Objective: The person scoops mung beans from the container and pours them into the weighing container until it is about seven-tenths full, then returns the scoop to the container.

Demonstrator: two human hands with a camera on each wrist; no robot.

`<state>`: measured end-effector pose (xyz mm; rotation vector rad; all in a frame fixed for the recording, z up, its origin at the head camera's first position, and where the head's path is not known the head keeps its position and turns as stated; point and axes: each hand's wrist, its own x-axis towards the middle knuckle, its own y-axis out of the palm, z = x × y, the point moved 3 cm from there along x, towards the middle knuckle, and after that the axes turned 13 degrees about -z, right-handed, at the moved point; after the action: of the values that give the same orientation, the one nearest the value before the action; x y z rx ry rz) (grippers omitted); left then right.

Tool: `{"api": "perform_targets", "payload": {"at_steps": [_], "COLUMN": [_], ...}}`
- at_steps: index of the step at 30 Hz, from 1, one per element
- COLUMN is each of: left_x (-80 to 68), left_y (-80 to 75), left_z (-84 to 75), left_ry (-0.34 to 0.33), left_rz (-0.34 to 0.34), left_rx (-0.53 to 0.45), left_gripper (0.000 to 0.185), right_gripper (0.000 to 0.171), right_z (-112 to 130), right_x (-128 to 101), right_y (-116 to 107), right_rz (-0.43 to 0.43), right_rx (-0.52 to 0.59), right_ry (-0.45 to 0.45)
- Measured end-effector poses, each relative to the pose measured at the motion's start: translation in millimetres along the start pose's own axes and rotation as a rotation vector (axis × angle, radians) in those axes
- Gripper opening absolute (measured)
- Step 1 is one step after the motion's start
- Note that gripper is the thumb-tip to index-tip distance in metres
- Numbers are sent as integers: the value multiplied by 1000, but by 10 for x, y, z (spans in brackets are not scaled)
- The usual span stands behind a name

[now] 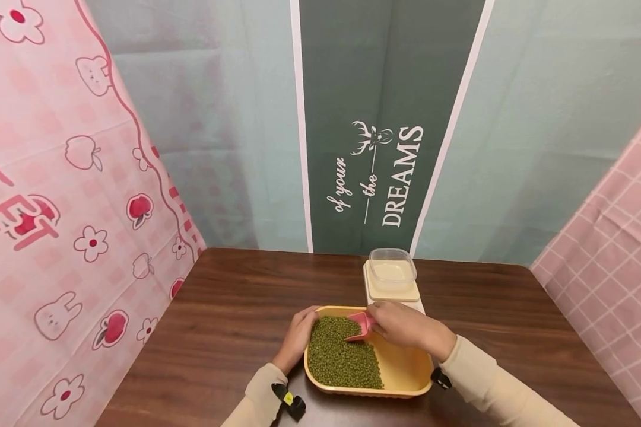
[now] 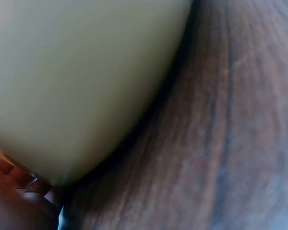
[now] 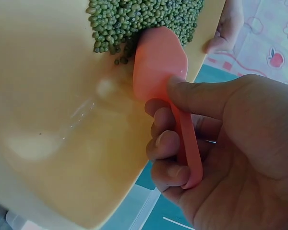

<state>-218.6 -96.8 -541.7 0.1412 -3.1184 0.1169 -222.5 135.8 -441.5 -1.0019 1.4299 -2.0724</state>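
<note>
A yellow tray stands on the table, with green mung beans heaped over its left side. My right hand grips the handle of a pink scoop; in the right wrist view its fingers curl round the handle and the thumb presses near the scoop's base. The scoop's front edge is in the beans; how much it holds is hidden. At the tray's left wall my left hand holds the rim. The left wrist view shows mostly the tray's outer wall, with curled fingers against it.
Behind the tray, a clear plastic container sits on a white kitchen scale. Brown wood tabletop extends to both sides. Printed cloths hang at the back and sides.
</note>
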Motion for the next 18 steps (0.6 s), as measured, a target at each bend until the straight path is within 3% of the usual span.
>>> {"api": "perform_targets", "payload": {"at_steps": [12,18], "left_x": [-4,1], "left_y": [10,9], "left_z": [8,11], "left_ry": [-11,-4], "left_rz": [-1,-6], "left_rx": [-16,-16], "left_gripper": [38,38], "right_gripper": [10,12], "right_z": [39,42], "right_x": [37,39], "right_y": [3,10], "right_rz": [59,114], "right_rx": [-7,-18], "right_ry": [4,56]}}
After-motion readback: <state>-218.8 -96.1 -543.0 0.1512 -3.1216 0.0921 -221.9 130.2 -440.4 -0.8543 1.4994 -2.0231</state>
